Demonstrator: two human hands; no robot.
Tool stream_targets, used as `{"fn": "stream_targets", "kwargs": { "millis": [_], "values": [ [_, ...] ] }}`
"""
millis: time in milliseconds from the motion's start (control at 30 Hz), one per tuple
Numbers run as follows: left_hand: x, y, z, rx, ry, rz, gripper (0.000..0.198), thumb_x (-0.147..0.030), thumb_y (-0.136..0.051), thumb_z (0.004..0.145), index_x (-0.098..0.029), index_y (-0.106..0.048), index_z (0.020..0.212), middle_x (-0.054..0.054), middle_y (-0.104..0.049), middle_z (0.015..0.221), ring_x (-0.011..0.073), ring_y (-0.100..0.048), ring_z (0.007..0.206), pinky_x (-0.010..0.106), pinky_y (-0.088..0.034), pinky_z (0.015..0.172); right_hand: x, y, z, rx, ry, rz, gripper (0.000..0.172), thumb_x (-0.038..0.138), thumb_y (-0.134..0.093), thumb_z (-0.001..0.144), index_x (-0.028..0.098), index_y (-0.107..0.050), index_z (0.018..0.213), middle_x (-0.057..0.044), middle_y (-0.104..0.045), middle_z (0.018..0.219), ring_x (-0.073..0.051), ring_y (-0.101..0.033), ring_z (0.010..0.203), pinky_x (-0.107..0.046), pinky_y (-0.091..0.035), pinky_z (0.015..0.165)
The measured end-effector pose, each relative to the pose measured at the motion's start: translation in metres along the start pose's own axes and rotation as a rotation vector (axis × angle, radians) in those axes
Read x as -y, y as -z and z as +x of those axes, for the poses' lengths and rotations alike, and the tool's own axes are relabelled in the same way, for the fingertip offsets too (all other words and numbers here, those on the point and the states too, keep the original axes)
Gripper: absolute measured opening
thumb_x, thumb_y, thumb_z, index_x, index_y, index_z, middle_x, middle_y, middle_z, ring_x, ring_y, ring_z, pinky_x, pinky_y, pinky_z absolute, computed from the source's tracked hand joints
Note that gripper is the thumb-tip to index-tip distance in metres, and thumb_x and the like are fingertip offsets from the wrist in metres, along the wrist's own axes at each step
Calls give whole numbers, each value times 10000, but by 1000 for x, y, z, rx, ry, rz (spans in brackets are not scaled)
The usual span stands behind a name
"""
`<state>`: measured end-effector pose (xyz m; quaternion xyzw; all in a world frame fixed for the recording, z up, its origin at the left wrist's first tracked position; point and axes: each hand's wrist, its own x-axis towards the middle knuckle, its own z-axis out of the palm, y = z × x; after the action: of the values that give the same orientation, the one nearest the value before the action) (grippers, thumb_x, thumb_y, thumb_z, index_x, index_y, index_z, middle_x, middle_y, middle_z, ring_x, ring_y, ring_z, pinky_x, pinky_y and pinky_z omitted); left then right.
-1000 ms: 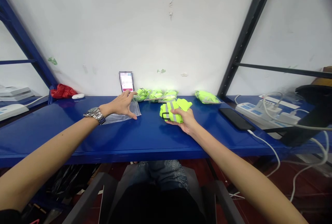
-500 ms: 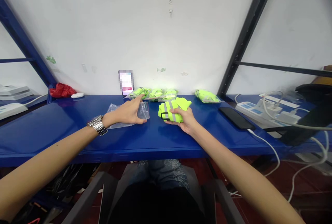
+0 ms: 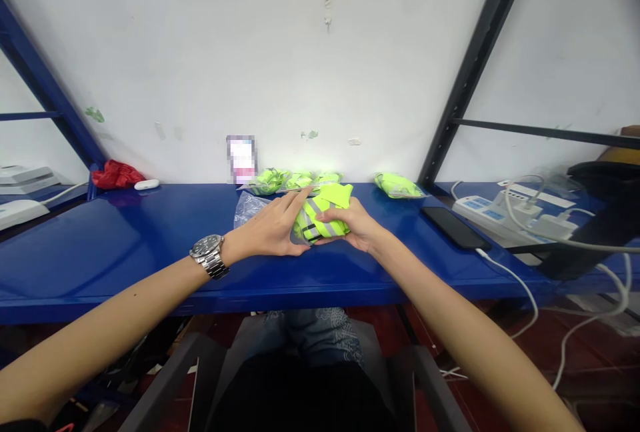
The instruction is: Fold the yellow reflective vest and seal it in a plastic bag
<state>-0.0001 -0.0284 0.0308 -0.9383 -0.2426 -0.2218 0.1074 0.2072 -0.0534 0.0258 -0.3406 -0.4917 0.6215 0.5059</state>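
- I see the folded vest (image 3: 324, 213), bright yellow-green with grey reflective bands and a black trim strip at its near left edge, sitting mid-surface on the blue surface (image 3: 125, 245).
- My right hand (image 3: 356, 225) has its fingers curled closed around the vest's right side, thumb on top.
- My left hand (image 3: 273, 229) lies against the vest's left side, fingers stretched out fairly flat, over a clear plastic bag (image 3: 249, 207); I cannot tell if it truly grips the bag.
- A wristwatch (image 3: 209, 255) sits on my left wrist.
- Bagged vests (image 3: 295, 181) line the far wall, another (image 3: 397, 185) further right.
- A dark phone (image 3: 454, 228) lies right of my hands.
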Motion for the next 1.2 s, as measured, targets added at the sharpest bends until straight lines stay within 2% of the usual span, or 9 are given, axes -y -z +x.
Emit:
{"fn": "stream_targets", "kwargs": {
  "millis": [100, 200, 300, 467, 600, 700, 800, 1000, 1200],
  "values": [
    [2, -4, 2, -29, -42, -36, 1176, -451, -736, 734, -176, 67, 1548, 235, -415, 1449, 396, -498, 1270, 503, -487, 983, 9, -4, 0, 18, -5, -54, 505, 153, -780, 539, 191, -645, 1024, -59, -718, 893, -277, -698, 728, -415, -611, 491],
    [4, -8, 5, -52, -29, -44, 1185, -455, -737, 743, -178, 88, 1547, 227, -494, 1373, 381, -598, 1127, 469, -539, 861, 15, -9, 3, -5, -7, -99, 466, 176, -792, 538, 183, -657, 983, -55, -714, 839, -251, -676, 684, -363, -584, 469],
    [2, -11, 8, -120, 17, -64, 1179, -425, -737, 760, -160, 101, 1545, 235, -510, 1351, 336, -652, 996, 405, -553, 757, 12, -11, 9, -47, 47, -119, 425, 193, -807, 536, 163, -666, 937, -43, -704, 797, -198, -651, 659, -319, -569, 536],
    [-5, -16, 14, -194, 62, -30, 1240, -371, -773, 714, -119, 118, 1538, 212, -583, 1223, 267, -658, 859, 346, -526, 671, -7, -15, 18, -93, 208, -154, 410, 236, -809, 547, 155, -665, 922, -32, -706, 875, -173, -649, 790, -310, -544, 743],
    [-9, -19, 17, -189, 83, 92, 1262, -298, -762, 655, -92, 118, 1536, 158, -633, 1068, 264, -639, 817, 322, -484, 614, -17, -20, 19, -107, 246, -235, 367, 227, -748, 580, 156, -657, 928, -38, -708, 889, -180, -638, 829, -315, -521, 767],
    [-10, -18, 17, -195, 41, 148, 1225, -301, -724, 670, -85, 116, 1535, 142, -635, 1022, 271, -632, 827, 325, -471, 618, -16, -18, 13, -102, 253, -300, 287, 203, -709, 597, 147, -648, 872, -31, -693, 845, -173, -621, 787, -312, -508, 743],
    [-11, -13, 15, -190, -16, 139, 1202, -325, -705, 693, -91, 123, 1532, 139, -631, 1031, 269, -627, 848, 327, -475, 636, -11, -10, 2, 2, 193, -298, 281, 194, -709, 612, 141, -637, 877, -24, -665, 825, -164, -605, 760, -302, -496, 716],
    [-22, -6, 16, -156, -103, 187, 1179, -284, -687, 702, -86, 133, 1526, 126, -611, 1008, 253, -592, 828, 337, -481, 657, -6, 9, -13, 313, 74, -150, 449, 244, -821, 632, 162, -595, 1012, -42, -637, 948, -165, -608, 850, -325, -506, 814],
    [-33, -11, 16, -136, -104, 257, 1108, -251, -631, 731, -64, 119, 1525, 97, -599, 923, 230, -561, 781, 327, -471, 662, -10, 19, -10, 345, 194, -506, 337, 397, -797, 694, 157, -578, 786, 24, -539, 701, -108, -457, 633, -249, -404, 577]
  ]
}}
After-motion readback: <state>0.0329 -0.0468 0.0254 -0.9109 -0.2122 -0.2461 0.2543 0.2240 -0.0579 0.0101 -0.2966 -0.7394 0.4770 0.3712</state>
